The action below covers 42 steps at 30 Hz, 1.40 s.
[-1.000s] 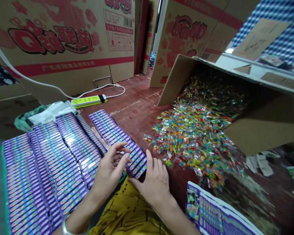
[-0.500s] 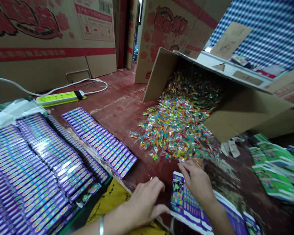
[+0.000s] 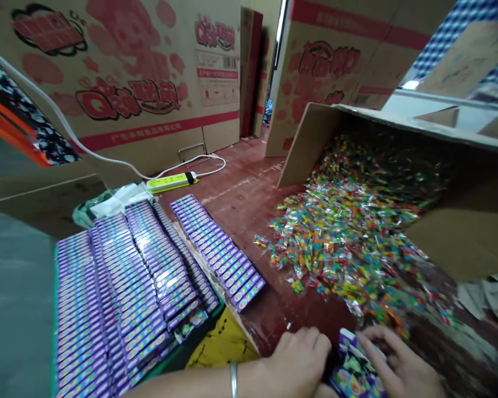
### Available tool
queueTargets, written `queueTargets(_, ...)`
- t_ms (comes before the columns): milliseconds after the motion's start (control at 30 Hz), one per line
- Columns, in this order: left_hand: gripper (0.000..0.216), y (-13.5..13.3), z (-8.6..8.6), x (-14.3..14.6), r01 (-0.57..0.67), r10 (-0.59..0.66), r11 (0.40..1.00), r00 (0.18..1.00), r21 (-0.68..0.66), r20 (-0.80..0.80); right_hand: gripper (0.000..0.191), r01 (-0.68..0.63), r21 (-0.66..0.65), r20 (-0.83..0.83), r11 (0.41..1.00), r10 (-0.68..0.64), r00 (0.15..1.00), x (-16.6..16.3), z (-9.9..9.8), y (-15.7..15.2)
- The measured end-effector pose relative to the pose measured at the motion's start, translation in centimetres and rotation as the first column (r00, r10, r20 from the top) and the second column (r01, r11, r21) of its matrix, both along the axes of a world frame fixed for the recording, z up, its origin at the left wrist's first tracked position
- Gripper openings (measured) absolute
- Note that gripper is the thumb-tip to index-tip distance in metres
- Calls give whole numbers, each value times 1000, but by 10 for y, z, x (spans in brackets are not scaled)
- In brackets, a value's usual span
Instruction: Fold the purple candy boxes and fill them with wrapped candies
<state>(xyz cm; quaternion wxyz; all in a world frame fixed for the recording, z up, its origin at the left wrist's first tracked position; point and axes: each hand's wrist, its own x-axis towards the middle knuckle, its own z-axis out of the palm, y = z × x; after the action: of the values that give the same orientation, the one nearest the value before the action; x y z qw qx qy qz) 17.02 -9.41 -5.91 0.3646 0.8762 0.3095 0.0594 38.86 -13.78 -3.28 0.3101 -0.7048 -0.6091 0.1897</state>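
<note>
At the lower right, a purple printed carton [image 3: 354,370] with a white top edge stands between my two hands. My right hand [image 3: 398,359] has its thumb and bent fingers on the carton's upper right side. Curled against its left side is my left hand [image 3: 301,354], with a silver bracelet at the wrist; its thumb is partly hidden below. A loose heap of small clear-wrapped colourful candies [image 3: 348,237] spreads beyond both hands. A row of purple cartons [image 3: 219,249] lies left of the heap.
Packed rows of purple cartons [image 3: 136,287] fill a green-edged tray at the left. A tipped cardboard box [image 3: 460,232] spills the candies. A power strip [image 3: 172,181] with a white cord lies at the back, before large printed boxes [image 3: 149,99]. Yellow cloth [image 3: 219,342] is near my left forearm.
The camera view has swung left. Both hands have come together around one purple carton; before, my left hand was open and apart, my right hand over a row of flat purple cartons.
</note>
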Motion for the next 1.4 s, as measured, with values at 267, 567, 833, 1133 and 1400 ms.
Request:
queueTargets(267, 79, 2, 21, 0, -96, 125, 989, 946, -108, 300, 36, 244, -92, -470, 965, -259, 844, -47, 24, 5)
queueTargets(567, 77, 13, 44, -24, -38, 259, 897, 853, -440, 453, 38, 238, -116, -530, 964, -263, 806, -73, 29, 8)
queueTargets(833, 66, 34, 44, -37, 388, 505, 365, 681, -846, 530, 33, -180, -33, -384, 983, 154, 910, -82, 48, -3)
queueTargets(1133, 42, 23, 39, -41, 217, 562, 356, 728, -909, 394, 22, -205, -240, -562, 949, 36, 826, -70, 61, 7)
queueTargets(1400, 28, 21, 29, -29, -88, 766, 482, 525, -872, 371, 33, 145, -71, -496, 987, -162, 853, -103, 3, 2)
